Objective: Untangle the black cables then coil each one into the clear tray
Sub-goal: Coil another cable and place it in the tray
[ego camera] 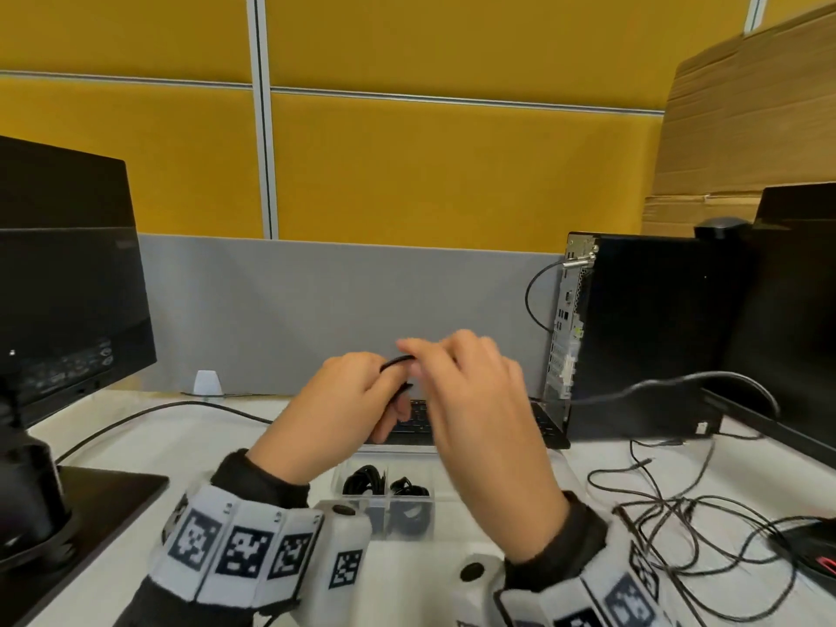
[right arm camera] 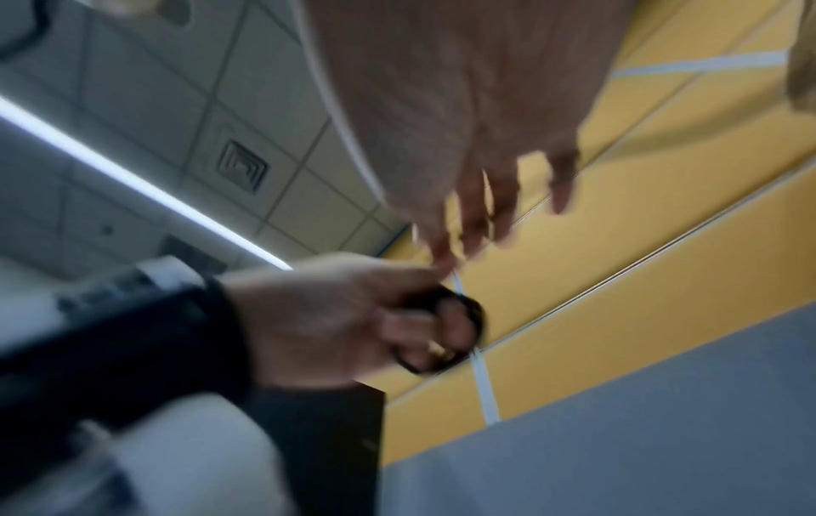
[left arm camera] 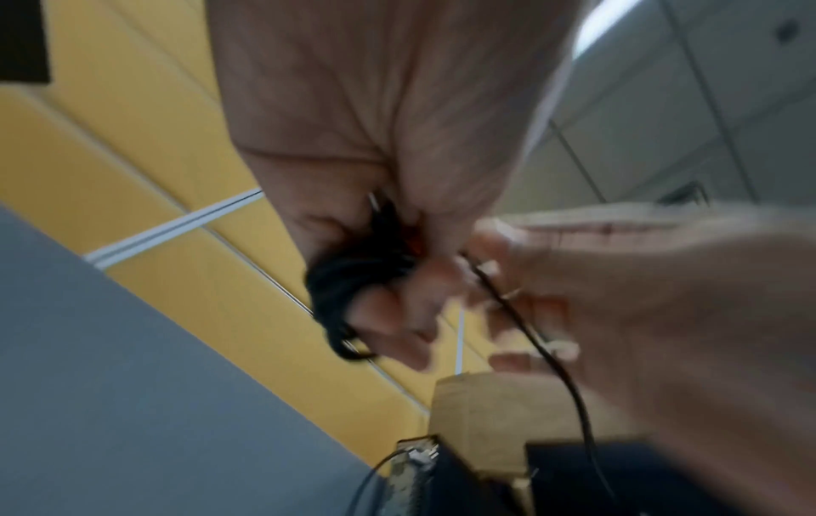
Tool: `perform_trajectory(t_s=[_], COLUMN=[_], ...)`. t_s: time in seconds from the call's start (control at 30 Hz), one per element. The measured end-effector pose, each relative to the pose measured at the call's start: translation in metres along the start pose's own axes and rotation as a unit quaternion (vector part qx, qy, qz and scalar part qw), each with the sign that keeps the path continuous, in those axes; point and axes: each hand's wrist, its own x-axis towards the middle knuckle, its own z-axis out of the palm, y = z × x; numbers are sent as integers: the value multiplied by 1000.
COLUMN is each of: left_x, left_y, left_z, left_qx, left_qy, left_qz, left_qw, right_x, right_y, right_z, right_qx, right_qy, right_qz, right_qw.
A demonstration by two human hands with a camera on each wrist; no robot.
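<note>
Holding: my left hand (ego camera: 334, 409) grips a small black cable coil (left arm camera: 353, 282), raised above the worktop (ego camera: 190, 445).
Feeding: my right hand (ego camera: 479, 409) fingers (left arm camera: 507, 275) pinch the loose strand.
Tray: clear tray (ego camera: 362, 459) below, two coils inside.
Right: tangled cables (ego camera: 678, 527).

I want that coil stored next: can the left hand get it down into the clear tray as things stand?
Probably yes. The left hand holds the coil above the clear tray, with nothing between them. But the right hand pinches a strand leading off the coil, and two compartments already hold coiled cables.
</note>
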Motion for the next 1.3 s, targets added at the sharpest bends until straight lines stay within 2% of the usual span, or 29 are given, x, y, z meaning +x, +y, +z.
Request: perform_trajectory(t_s=[0.07,0.1,0.17,0.2,0.27,0.3,0.37,0.43,0.57,0.63,0.73,0.83,0.9,0.97,1.0,1.03,1.07,1.13,1.17,1.23,1.3], left_x=[-5,-8,-12,-13,-12,-10,-6,-3,1,4,2,-2,-6,-11,-13,-14,-15,-12,-9,-3,1], left_y=[9,14,22,26,29,29,27,23,9,1,0,11,19,28,32,36,38,37,34,26,19], left_z=[-4,-7,-12,-13,-12,-10,-3,3,4,3,7,18,21,20,19,19,19,18,18,19,21], left_qx=[-137,-216,-374,-448,-554,-569,-533,-470,-281,-195,-140,-104,-169,-271,-311,-348,-386,-448,-462,-457,-423], left_qy=[-87,-116,-131,-117,-60,-29,15,50,153,178,144,103,57,-23,-55,-74,-75,-23,20,101,147], left_qz=[-6,-1,23,33,47,57,88,109,146,146,129,141,138,120,122,133,149,170,174,171,162], left_qw=[987,969,918,886,829,820,841,875,936,953,971,979,974,955,941,925,907,877,869,867,879], right_x=[4,5,3,3,2,2,2,3,6,7,9,12,13,14,14,14,14,11,10,8,7], right_y=[14,20,28,30,29,26,17,11,15,20,21,17,19,25,27,30,32,34,33,30,29], right_z=[0,-1,-1,-1,-3,-4,-11,-21,-52,-66,-78,-77,-72,-68,-65,-62,-59,-52,-51,-52,-55], right_qx=[53,103,190,196,174,175,201,206,161,117,25,54,86,108,109,100,79,49,59,79,76], right_qy=[47,51,23,-17,-147,-211,-281,-293,-263,-231,-114,5,55,79,67,25,-47,-199,-251,-306,-343], right_qz=[7,21,59,71,60,46,24,15,26,24,-7,-48,-45,-8,21,54,82,101,90,62,37], right_qw=[997,993,980,978,972,961,938,933,951,966,993,997,994,991,992,993,992,974,962,947,936])
